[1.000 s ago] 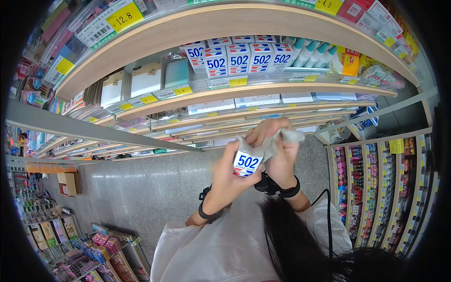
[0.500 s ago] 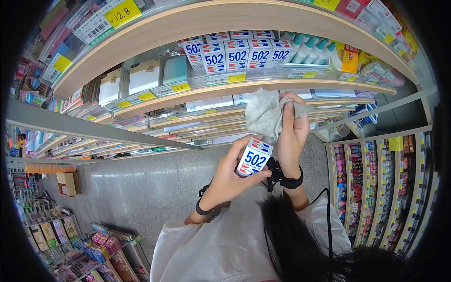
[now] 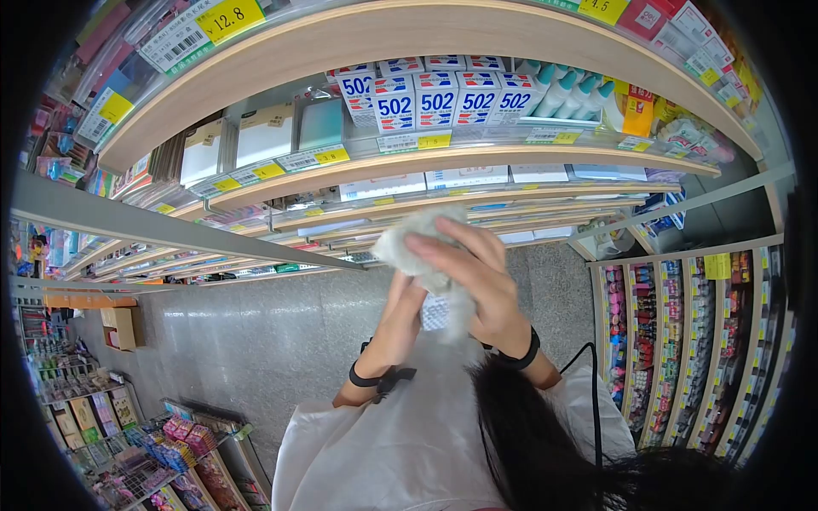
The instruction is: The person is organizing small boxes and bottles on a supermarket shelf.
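Observation:
My left hand (image 3: pixel 399 322) is closed around a small white box of 502 super glue (image 3: pixel 435 312), with most of the box hidden behind fingers and cloth. A crumpled pale grey cloth (image 3: pixel 399 244) is gripped in my right hand (image 3: pixel 484 285), whose fingers press it over the top of the box. Both the cloth and the right fingers are blurred by motion. Ahead, a row of matching 502 boxes (image 3: pixel 436 102) stands on a shelf, beside several white bottles with teal caps (image 3: pixel 562 95).
A wooden shelf edge (image 3: pixel 477 156) with price tags runs in front of my hands, with more shelves below. A grey metal post (image 3: pixel 187 228) crosses at left. Racks of small goods (image 3: pixel 665 341) stand at right, others (image 3: pixel 170 451) at lower left. Grey floor (image 3: pixel 256 332) shows between.
The right hand has brought the cloth down and left onto the glue box. The box's printed 502 front, facing me before, has turned away or become covered.

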Tool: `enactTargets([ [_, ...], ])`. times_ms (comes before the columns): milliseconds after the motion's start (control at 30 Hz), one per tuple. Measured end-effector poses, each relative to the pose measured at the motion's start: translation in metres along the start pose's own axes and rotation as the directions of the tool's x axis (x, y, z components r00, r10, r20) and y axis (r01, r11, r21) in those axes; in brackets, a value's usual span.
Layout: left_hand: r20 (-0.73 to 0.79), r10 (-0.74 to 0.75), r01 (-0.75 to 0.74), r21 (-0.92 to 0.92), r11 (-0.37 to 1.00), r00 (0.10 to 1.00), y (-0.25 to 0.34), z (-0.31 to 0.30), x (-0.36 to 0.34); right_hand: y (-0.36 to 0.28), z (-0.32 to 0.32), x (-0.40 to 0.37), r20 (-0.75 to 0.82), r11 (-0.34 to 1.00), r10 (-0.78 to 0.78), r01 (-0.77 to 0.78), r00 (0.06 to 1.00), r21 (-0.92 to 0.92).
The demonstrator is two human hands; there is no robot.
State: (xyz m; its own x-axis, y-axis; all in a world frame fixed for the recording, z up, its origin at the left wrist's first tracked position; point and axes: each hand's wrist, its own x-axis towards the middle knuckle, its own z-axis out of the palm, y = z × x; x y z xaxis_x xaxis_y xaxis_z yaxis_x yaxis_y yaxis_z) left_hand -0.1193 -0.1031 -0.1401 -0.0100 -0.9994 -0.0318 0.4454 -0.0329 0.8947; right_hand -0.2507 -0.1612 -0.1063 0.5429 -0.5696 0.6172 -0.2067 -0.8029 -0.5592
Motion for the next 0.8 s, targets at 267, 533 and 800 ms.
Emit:
enactTargets([
  [267,-0.169,0.215,-0.229,-0.068,0.971,0.962,-0.001,-0.009,0.006,0.001,0.028,-0.014,0.068,0.991,-0.035,0.025,0.997,0.133],
  [533,-0.14,0.158,-0.18,-0.161,0.971,0.977,-0.002,-0.01,0.013,0.002,0.033,-0.032,0.042,0.93,-0.009,-0.007,0.999,0.369],
  [800,-0.199,0.058,-0.081,-0.106,0.991,0.978,-0.012,-0.014,0.012,0.018,0.014,-0.043,-0.012,0.725,0.195,-0.136,0.981,0.675],
])
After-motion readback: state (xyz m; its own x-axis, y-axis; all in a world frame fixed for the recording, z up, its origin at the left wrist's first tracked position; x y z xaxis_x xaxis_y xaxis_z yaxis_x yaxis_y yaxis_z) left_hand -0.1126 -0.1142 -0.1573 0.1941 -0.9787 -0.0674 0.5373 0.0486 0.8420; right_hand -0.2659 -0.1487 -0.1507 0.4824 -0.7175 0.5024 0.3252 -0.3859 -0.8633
